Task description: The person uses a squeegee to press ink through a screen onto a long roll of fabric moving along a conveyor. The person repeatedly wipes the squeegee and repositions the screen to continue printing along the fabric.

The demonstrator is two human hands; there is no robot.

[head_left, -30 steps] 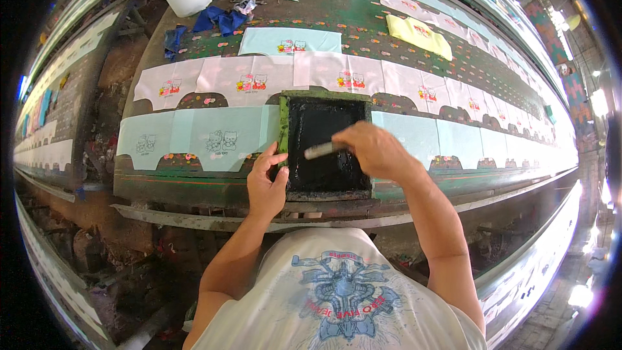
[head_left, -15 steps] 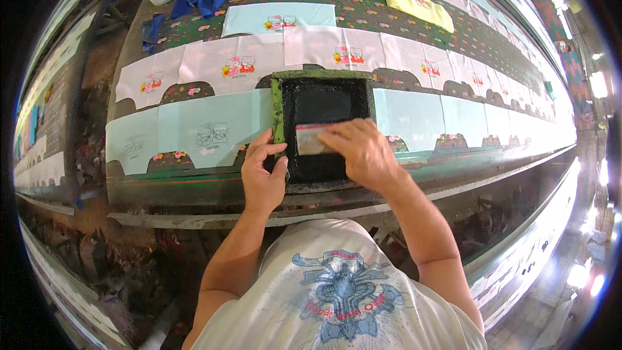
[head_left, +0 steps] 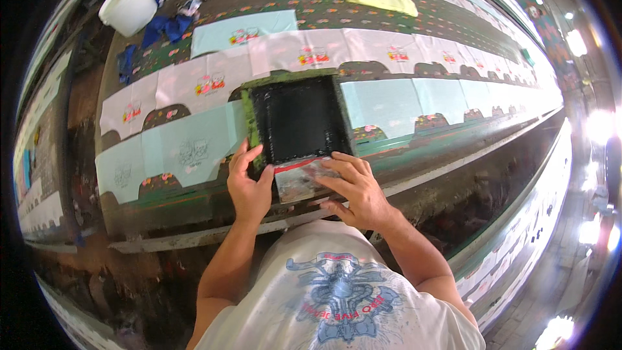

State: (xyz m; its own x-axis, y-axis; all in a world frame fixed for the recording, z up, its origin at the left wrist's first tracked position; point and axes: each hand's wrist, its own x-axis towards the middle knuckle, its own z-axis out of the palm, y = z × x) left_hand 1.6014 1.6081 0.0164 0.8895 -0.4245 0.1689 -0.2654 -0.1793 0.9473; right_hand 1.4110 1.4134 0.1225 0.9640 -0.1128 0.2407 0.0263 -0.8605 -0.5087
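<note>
- One screen-printing frame point(head_left: 251, 123), centre of picture, green left rim; its ink-black mesh point(head_left: 297, 120) lies upper left of the right hand.
- Right hand point(head_left: 355, 191), nearer the squeegee: grasping its right end, fingers across the upper face.
- Left hand point(head_left: 249, 185): half-curled at the rim's lower left; gripping or merely steadying, cannot tell.
- Squeegee point(head_left: 295, 183): at the frame's lower end, long axis roughly left-right, right end slightly higher.
- Versus 0.5 s ago: squeegee shifted from mid-mesh to lower end.
</note>
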